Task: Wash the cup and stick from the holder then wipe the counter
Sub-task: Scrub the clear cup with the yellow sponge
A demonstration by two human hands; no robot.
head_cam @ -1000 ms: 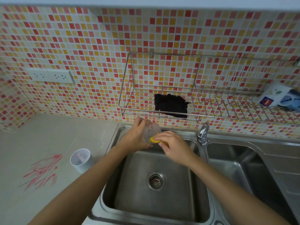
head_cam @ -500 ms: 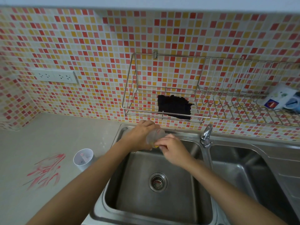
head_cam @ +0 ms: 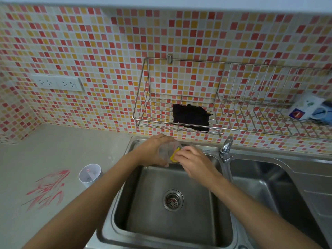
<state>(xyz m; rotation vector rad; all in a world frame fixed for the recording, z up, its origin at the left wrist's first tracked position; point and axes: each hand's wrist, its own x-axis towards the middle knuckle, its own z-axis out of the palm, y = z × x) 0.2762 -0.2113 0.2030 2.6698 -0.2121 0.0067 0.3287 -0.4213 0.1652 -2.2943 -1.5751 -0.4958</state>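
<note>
Over the back of the left sink basin [head_cam: 172, 229], my left hand [head_cam: 152, 148] grips a clear plastic cup [head_cam: 167, 150] tilted on its side. My right hand [head_cam: 193, 159] presses a yellow sponge [head_cam: 173, 156] against the cup's mouth. A white cylindrical holder [head_cam: 89, 175] stands on the counter left of the sink, with a white stick [head_cam: 91, 175] inside it. Red scribble marks [head_cam: 46, 189] stain the beige counter [head_cam: 62, 150] left of the holder.
A chrome faucet [head_cam: 226, 148] stands between the two basins. A wire rack [head_cam: 179, 97] on the tiled wall holds a black cloth [head_cam: 190, 116] and, far right, a packet and a blue item [head_cam: 312, 110]. A socket strip [head_cam: 57, 83] is on the wall at left.
The sponge has slid out along the cup's rim and shows more yellow than half a second ago. Both hands stay over the back of the basin.
</note>
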